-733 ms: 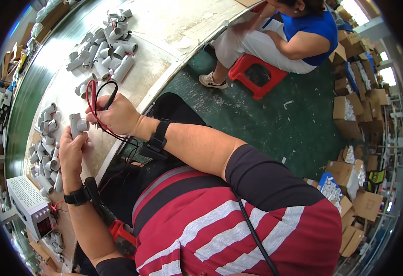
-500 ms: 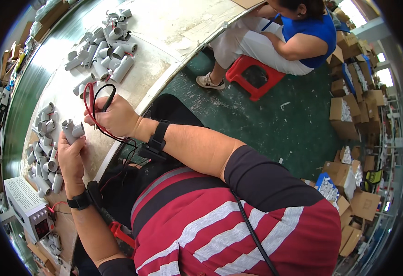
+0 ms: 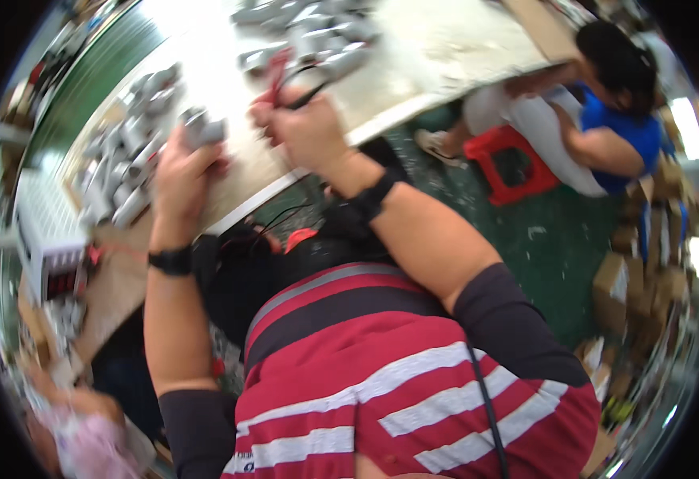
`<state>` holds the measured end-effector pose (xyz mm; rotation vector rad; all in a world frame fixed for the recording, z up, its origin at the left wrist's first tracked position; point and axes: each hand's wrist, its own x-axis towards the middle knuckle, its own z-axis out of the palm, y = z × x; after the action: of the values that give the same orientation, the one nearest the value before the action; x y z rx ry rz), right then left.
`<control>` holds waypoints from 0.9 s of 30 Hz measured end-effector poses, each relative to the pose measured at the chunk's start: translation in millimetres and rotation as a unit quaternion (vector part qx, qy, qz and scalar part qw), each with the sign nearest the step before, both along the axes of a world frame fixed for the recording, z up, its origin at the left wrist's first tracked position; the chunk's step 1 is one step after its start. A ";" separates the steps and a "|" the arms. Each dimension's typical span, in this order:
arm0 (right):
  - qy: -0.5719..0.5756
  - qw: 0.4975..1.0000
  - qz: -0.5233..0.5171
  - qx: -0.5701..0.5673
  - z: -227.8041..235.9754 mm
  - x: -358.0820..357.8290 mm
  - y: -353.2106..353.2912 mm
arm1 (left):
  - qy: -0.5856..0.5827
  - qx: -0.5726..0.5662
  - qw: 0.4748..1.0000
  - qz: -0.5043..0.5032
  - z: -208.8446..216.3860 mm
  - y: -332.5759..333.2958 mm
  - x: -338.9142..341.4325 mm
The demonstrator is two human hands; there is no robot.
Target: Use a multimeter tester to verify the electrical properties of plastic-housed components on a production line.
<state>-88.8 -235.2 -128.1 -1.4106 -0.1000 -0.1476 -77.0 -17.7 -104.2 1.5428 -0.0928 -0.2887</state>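
Observation:
Blurred by motion, my left hand (image 3: 180, 176) is closed around a grey cylindrical fitting (image 3: 204, 128) with a side branch, held upright above the white worktable (image 3: 241, 180). To its right my right hand (image 3: 308, 132) is closed on a red wire lead (image 3: 278, 72) and a black wire lead (image 3: 308, 97), which loop up above the fingers. The lead ends near the fingertips are too smeared to make out. A gap separates the two hands. Beside my left hand lies a pile of similar grey fittings (image 3: 130, 152).
More grey fittings (image 3: 325, 32) are heaped farther back on the table. A white power supply box (image 3: 46, 227) with a red display stands at the left. Right of the table, a person in blue (image 3: 621, 144) sits on a red stool (image 3: 497, 172); another person (image 3: 98, 435) is at lower left.
The whole view has swung round and blurred, so the table and both hands sit differently in it. The fitting and leads stay held. A person at lower left has come into view.

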 end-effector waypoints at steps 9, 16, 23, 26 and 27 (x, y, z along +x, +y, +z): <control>0.004 0.998 0.007 -0.062 24.0 -10.3 20.3 | -0.002 -0.031 0.999 0.020 4.1 -1.0 -9.1; 0.030 0.999 -0.021 -0.034 16.7 -11.7 42.8 | 0.018 -0.004 0.999 0.035 8.0 -4.9 -10.1; -0.008 0.990 -0.060 -0.130 11.7 -11.9 47.3 | 0.045 -0.022 0.998 0.036 8.6 -5.8 -4.6; -0.021 0.984 -0.066 -0.162 13.3 -12.8 48.7 | 0.057 -0.038 0.997 0.035 9.3 -5.4 -5.0; -0.027 0.981 -0.069 -0.177 13.9 -12.6 49.3 | 0.055 -0.038 0.997 0.033 9.3 -5.3 -4.9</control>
<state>-101.5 -185.9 -114.2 -1.7696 -0.0754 -0.2937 -81.9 -23.1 -94.9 1.4478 0.0341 -0.3142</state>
